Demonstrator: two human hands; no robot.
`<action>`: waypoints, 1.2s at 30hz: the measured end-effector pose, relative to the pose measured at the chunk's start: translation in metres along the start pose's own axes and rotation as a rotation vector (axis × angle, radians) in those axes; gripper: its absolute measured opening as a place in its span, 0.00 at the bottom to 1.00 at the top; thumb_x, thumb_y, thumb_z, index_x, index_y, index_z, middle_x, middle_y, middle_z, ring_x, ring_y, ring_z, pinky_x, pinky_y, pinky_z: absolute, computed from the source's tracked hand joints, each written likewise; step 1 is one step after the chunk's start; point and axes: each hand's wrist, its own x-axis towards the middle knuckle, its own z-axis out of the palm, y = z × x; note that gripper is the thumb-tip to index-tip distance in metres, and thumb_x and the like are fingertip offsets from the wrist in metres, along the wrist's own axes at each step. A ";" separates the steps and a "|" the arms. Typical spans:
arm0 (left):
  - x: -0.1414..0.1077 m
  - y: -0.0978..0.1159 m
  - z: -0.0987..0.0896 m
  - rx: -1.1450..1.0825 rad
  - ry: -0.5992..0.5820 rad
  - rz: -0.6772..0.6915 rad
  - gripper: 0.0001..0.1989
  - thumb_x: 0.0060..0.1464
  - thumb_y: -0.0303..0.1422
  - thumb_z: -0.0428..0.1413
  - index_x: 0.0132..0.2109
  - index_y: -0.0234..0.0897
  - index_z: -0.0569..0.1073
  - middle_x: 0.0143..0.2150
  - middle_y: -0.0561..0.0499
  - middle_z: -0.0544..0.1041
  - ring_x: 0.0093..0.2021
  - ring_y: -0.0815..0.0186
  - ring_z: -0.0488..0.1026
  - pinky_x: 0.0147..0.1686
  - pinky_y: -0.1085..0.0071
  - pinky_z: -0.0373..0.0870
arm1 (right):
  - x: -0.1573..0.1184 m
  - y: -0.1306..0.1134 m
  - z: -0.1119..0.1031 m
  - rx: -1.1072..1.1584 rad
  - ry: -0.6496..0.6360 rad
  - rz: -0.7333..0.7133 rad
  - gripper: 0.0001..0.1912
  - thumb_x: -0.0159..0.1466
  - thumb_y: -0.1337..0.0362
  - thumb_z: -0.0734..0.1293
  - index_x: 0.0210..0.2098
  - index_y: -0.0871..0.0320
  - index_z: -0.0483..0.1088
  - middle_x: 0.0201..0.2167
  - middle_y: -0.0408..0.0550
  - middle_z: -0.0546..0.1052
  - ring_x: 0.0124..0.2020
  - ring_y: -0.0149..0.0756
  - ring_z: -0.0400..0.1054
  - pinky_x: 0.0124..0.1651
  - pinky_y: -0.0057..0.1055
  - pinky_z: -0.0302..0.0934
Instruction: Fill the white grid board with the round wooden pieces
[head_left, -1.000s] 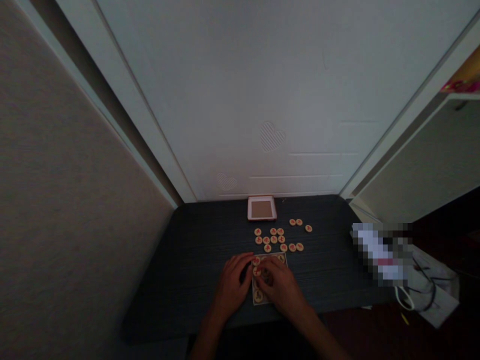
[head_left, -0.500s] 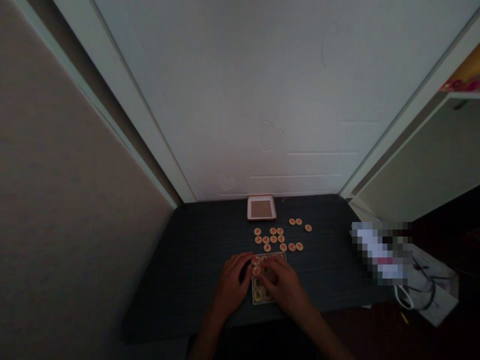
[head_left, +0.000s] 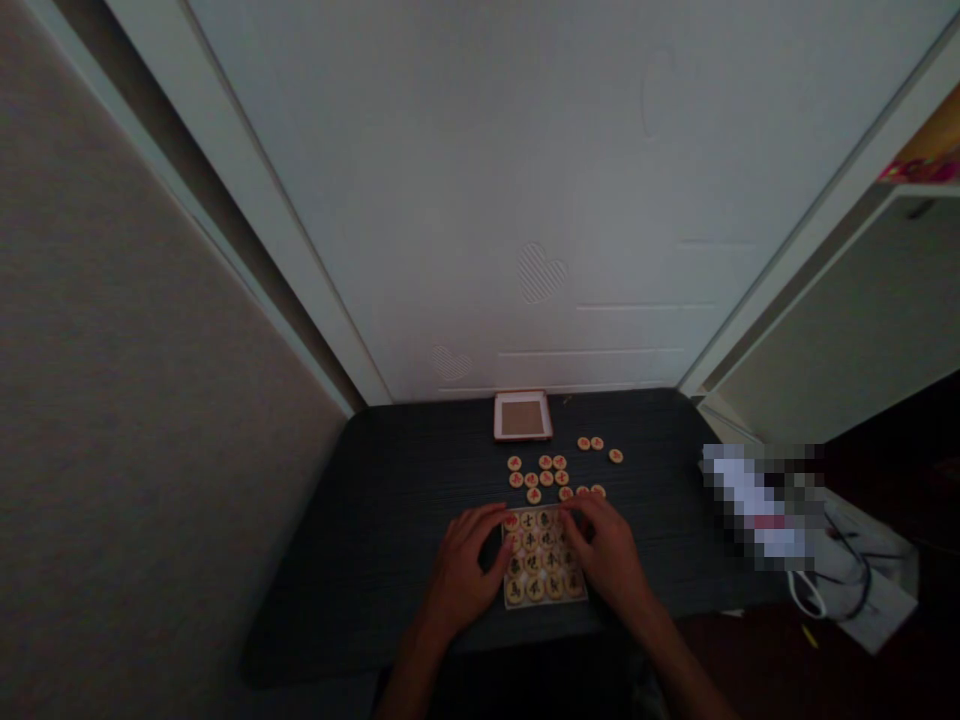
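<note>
Rows of round wooden pieces with black characters, and a couple with red ones at the upper left, fill a shallow box (head_left: 544, 604) near the front of the dark table. My left hand (head_left: 465, 560) is at the box's left edge, thumb and fingers apart, with nothing visible between them. At the right edge, my right hand (head_left: 609, 550) has its fingers bent over the upper right corner; whether it pinches a piece is not clear. Beyond the box lie several loose red-marked pieces (head_left: 546, 479).
An open box lid or tray (head_left: 523, 418) sits at the table's back edge against the white panel. Three red-marked pieces (head_left: 597, 443) lie at the back right. Beside the table on the right are a white bag (head_left: 874, 600) and cables.
My right hand has moved right, from over the middle of the box to its right edge, uncovering the rows of pieces. My left hand has barely moved.
</note>
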 end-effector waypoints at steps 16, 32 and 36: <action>0.001 0.001 0.000 0.030 0.001 0.002 0.13 0.63 0.34 0.54 0.54 0.48 0.74 0.57 0.50 0.76 0.56 0.56 0.73 0.57 0.52 0.68 | 0.017 0.034 -0.015 -0.188 0.031 -0.084 0.12 0.70 0.60 0.62 0.47 0.53 0.77 0.46 0.52 0.80 0.49 0.46 0.71 0.55 0.46 0.64; 0.001 0.002 -0.002 0.023 0.012 0.003 0.14 0.63 0.34 0.54 0.54 0.48 0.74 0.57 0.49 0.76 0.56 0.55 0.73 0.56 0.51 0.69 | 0.026 0.031 -0.011 -0.361 -0.114 -0.135 0.17 0.71 0.56 0.62 0.56 0.50 0.73 0.54 0.49 0.78 0.57 0.48 0.64 0.55 0.48 0.58; 0.001 0.000 0.000 0.022 0.017 0.002 0.14 0.63 0.34 0.55 0.55 0.48 0.73 0.57 0.49 0.76 0.55 0.55 0.73 0.56 0.51 0.69 | 0.026 0.036 -0.015 -0.368 -0.099 -0.133 0.17 0.71 0.54 0.62 0.56 0.49 0.73 0.53 0.49 0.78 0.57 0.48 0.65 0.56 0.48 0.58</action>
